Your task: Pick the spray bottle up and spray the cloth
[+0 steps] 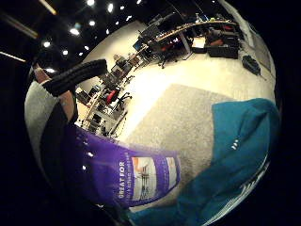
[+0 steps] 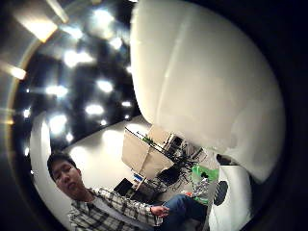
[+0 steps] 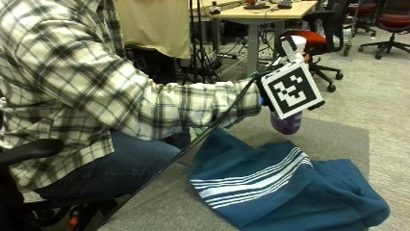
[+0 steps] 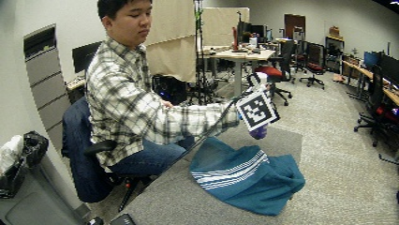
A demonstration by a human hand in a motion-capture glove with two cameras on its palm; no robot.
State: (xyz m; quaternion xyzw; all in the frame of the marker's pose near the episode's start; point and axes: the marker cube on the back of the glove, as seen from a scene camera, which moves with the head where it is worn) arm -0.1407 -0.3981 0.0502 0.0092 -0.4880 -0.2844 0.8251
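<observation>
I've got my right hand (image 1: 70,82) wrapped round the bottle (image 3: 286,122), held up over the cloth (image 3: 282,192) at its 12 o'clock edge.

The person wears a long-sleeved flannel shirt (image 3: 77,82) in a white, grey and black plaid, with broad pale squares crossed by darker bands; its collar is folded down at the neck, and its cuff (image 3: 247,103), in the same plaid, closes round the wrist. Below the shirt are dark blue denim jeans (image 3: 108,171), creased over the thigh. Past the cuff, little of the gloved right hand (image 3: 264,99) shows in the outside view; in the little finger side palm view a ribbed black strap (image 1: 77,75) belonging to that hand runs across the edge.
</observation>
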